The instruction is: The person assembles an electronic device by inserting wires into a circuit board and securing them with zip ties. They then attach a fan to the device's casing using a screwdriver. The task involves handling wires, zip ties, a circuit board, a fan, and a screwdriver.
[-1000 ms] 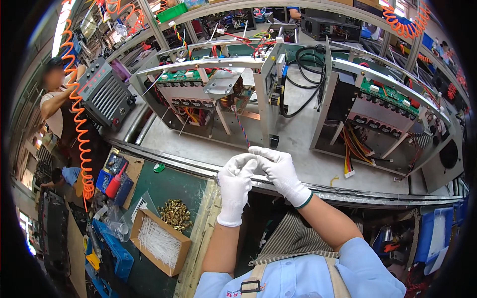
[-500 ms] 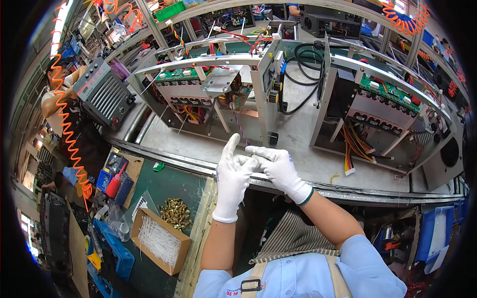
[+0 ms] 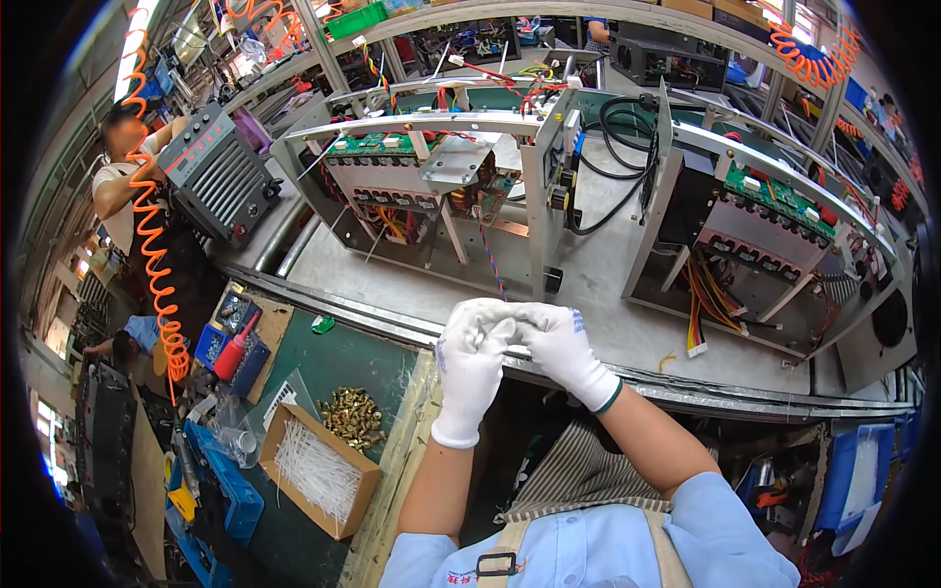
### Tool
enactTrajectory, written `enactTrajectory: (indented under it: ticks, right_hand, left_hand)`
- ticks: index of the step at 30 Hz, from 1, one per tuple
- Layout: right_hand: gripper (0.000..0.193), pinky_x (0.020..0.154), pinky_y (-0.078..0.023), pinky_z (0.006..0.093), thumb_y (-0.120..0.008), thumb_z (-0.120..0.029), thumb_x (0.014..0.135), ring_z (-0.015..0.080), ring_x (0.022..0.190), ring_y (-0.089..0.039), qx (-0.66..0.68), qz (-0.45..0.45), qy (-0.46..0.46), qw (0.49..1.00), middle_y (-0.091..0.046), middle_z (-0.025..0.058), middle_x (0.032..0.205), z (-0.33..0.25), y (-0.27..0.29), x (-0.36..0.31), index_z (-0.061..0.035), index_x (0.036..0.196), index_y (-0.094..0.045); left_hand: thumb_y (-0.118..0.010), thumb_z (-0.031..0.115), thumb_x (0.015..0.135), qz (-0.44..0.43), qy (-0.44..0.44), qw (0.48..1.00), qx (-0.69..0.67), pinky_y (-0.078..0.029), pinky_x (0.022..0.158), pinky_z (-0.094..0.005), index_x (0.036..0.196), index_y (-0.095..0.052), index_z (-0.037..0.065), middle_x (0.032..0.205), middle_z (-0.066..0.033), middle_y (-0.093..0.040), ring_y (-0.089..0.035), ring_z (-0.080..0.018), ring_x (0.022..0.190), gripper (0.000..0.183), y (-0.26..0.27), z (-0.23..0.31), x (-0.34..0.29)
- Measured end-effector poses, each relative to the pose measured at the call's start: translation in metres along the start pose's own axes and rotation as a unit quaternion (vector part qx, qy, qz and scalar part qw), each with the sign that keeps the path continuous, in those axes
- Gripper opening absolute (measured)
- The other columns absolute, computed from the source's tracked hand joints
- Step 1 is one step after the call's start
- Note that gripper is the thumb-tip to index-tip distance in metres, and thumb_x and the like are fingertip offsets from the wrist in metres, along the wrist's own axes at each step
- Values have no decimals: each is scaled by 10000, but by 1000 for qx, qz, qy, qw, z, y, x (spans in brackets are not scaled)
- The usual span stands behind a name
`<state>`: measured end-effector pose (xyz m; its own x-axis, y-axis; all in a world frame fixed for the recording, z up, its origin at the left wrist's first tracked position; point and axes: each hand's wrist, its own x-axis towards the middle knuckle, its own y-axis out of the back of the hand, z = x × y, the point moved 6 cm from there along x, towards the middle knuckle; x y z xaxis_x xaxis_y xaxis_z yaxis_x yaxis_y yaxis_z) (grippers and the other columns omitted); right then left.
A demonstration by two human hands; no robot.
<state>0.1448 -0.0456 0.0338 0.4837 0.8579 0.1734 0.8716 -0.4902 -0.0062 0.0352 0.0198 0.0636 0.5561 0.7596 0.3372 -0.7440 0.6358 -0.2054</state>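
Twisted wire (image 3: 491, 259) pinched by right hand (image 3: 564, 343); left hand (image 3: 469, 355) grip can't be told; wire could be strained by tugging.

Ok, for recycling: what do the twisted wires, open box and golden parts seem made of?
Twisted wires: likely plastic coating, coloured red and blue. Open box: seemingly cardboard, matte brown with thin walls. Golden parts: probably metal, shiny with glints.

I have my white-gloved left hand (image 3: 469, 367) and white-gloved right hand (image 3: 562, 345) raised together, meeting at their curled fingers (from here I can't make out how firmly either one pinches). My bare left forearm (image 3: 431, 495) rises nearly upright; my bare right forearm (image 3: 652, 439) slants inward, elbow bent.
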Motion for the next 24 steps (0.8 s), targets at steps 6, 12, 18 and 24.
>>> enactTrajectory:
  ticks: [6,12,18,24]
  right_hand:
    - [289,927,-482,262,-559,-3,911,132,1044,-618,202,-53,-102,972,-643,83,1197,1,3,1,37,1186,-640]
    - [323,1080,-374,337,-587,-137,889,298,1324,-461,-83,-26,73,994,-478,218,1415,-15,-5,-8,-32,1186,-654]
    - [520,1027,-411,342,-625,-161,909,242,1263,-486,46,-120,29,991,-485,185,1387,11,-10,3,-67,1393,-459]
    - [880,1154,-175,510,-649,-356,854,436,1443,-139,-270,43,260,926,-150,263,1552,-74,23,-101,-19,1514,-176]
  left_hand:
    - [-663,-21,862,-3,-22,996,92,-498,759,-227,1001,-654,-17,964,-58,-669,-611,-89,849,140,3,10,-6]
    - [-660,-10,868,-10,-12,994,113,-482,756,-224,990,-652,-26,937,-58,-667,-603,-99,835,124,-8,26,-10]
    - [-568,29,928,-1,-4,987,162,-474,719,-229,1028,-613,-9,927,-48,-633,-596,-107,794,116,-8,42,-23]
    - [-535,203,989,84,7,995,-56,-291,468,-124,1161,-545,1,836,-10,-569,-402,-18,524,265,-16,58,-28]
